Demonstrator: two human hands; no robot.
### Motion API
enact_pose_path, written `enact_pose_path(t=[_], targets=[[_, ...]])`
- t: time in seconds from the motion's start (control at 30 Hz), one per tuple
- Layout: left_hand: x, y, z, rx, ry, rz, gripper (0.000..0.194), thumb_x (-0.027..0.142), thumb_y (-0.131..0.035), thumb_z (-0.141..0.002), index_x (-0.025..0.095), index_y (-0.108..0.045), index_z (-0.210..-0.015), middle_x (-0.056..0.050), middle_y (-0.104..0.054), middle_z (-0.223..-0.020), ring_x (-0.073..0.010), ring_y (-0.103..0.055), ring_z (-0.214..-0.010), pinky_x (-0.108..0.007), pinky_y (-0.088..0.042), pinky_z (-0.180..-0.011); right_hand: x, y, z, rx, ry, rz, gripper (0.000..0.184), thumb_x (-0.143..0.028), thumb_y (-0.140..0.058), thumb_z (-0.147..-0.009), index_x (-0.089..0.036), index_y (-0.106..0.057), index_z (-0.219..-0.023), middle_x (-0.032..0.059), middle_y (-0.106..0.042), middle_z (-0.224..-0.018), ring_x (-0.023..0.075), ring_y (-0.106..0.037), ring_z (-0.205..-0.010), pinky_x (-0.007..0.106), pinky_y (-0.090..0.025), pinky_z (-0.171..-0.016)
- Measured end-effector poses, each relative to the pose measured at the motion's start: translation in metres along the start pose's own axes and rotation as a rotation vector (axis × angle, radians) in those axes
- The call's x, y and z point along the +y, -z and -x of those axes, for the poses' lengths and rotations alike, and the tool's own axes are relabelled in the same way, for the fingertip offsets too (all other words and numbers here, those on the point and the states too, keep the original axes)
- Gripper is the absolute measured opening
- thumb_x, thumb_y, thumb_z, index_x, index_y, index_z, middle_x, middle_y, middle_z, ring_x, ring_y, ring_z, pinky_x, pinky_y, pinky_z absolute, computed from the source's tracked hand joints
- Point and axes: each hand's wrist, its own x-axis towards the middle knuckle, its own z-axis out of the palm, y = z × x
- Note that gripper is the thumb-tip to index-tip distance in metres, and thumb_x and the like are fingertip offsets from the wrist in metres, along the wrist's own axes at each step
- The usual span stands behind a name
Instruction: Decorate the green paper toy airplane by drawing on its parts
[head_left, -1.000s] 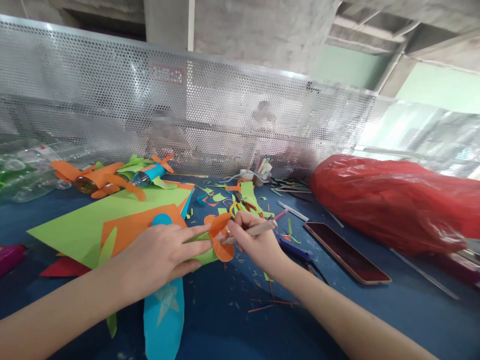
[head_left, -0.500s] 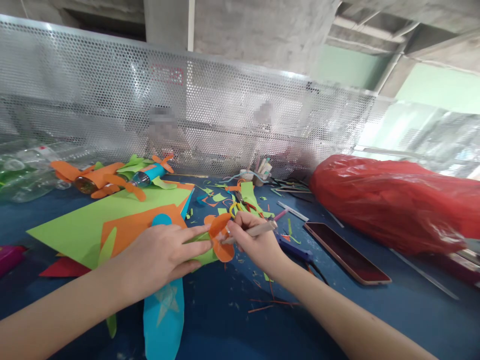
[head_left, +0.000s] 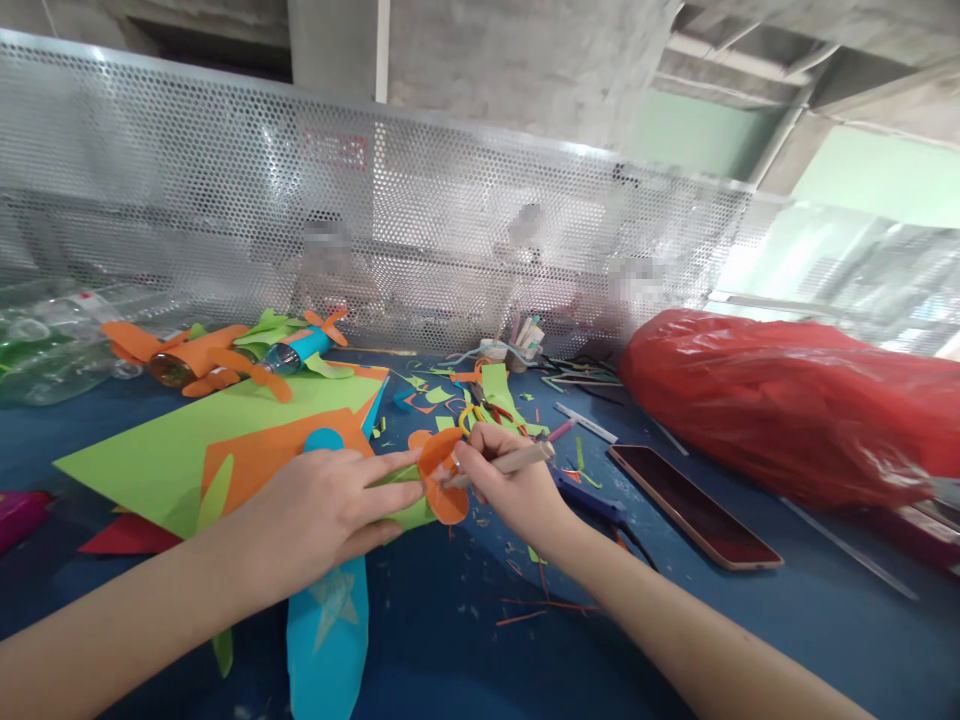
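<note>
My left hand (head_left: 319, 515) is closed over a model plane with a green paper body (head_left: 416, 512), steadying it on the table. A long blue paper wing (head_left: 330, 640) with a pale star sticks out below that hand, and a narrow green tail piece (head_left: 216, 490) shows behind the wrist. An orange paper propeller (head_left: 448, 500) sits at the right end of the body. Between the fingers of my right hand (head_left: 510, 490) is a pale, pen-like marker (head_left: 529, 458), slanting down with its end at the propeller's centre. Fingers partly hide that end.
Green and orange paper sheets (head_left: 150, 450) lie at left, with finished bottle planes (head_left: 300, 348) and clear bottles (head_left: 67, 350) behind. Paper scraps, scissors (head_left: 491, 408) and a blue corded tool (head_left: 592, 500) surround the right hand. Rightward are a phone (head_left: 694, 505) and a red plastic bag (head_left: 772, 400).
</note>
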Motion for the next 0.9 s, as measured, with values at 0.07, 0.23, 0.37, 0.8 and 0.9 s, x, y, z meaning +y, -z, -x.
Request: enact_pose_path(t=[0.07, 0.23, 0.37, 0.8, 0.9], targets=[[0.0, 0.0002, 0.0, -0.002, 0.0, -0.006, 0.035, 0.034, -0.038, -0.113, 0.027, -0.071, -0.126, -0.008, -0.072, -0.139, -0.0249, -0.077, -0.09, -0.036, -0.059, -0.07, -0.0002, 0.0, 0.0, -0.004, 0.003, -0.007, 0.033, -0.032, -0.059, -0.086, -0.026, -0.04, -0.059, -0.0067, -0.046, -0.05, 0.0109, -0.04, -0.046, 0.026, -0.032, -0.048], [-0.0009, -0.001, 0.0006, 0.02, -0.013, -0.018, 0.034, 0.034, -0.04, -0.113, 0.027, -0.071, -0.126, -0.007, -0.072, -0.139, -0.0238, -0.077, -0.091, -0.035, -0.06, -0.07, -0.0014, -0.0004, 0.0003, -0.011, -0.007, -0.01, 0.034, -0.033, -0.059, -0.087, -0.026, -0.04, -0.06, -0.0072, -0.046, -0.049, 0.0105, -0.039, -0.046, 0.026, -0.032, -0.047], [-0.0019, -0.0024, 0.0014, -0.008, -0.007, -0.013, 0.033, 0.034, -0.043, -0.112, 0.029, -0.069, -0.131, -0.007, -0.071, -0.14, -0.0239, -0.076, -0.092, -0.035, -0.06, -0.073, -0.0009, -0.0003, 0.0006, -0.004, 0.007, 0.013, 0.033, -0.032, -0.058, -0.087, -0.026, -0.041, -0.059, -0.0067, -0.047, -0.05, 0.0107, -0.041, -0.047, 0.026, -0.034, -0.049], [-0.0024, -0.0017, 0.0023, -0.041, 0.017, 0.033, 0.036, 0.036, -0.041, -0.113, 0.029, -0.07, -0.132, -0.009, -0.07, -0.142, -0.0262, -0.076, -0.096, -0.037, -0.061, -0.075, -0.0012, -0.0008, 0.002, -0.02, -0.01, 0.006, 0.034, -0.033, -0.06, -0.089, -0.025, -0.042, -0.061, -0.0066, -0.047, -0.051, 0.0107, -0.041, -0.048, 0.026, -0.035, -0.05], [-0.0026, -0.0015, 0.0024, -0.057, 0.016, 0.029, 0.035, 0.036, -0.042, -0.113, 0.029, -0.07, -0.133, -0.01, -0.069, -0.143, -0.0265, -0.075, -0.095, -0.037, -0.06, -0.075, -0.0017, -0.0006, 0.0026, -0.011, -0.012, 0.001, 0.036, -0.034, -0.061, -0.089, -0.025, -0.042, -0.06, -0.0063, -0.048, -0.051, 0.0108, -0.041, -0.048, 0.026, -0.035, -0.05]])
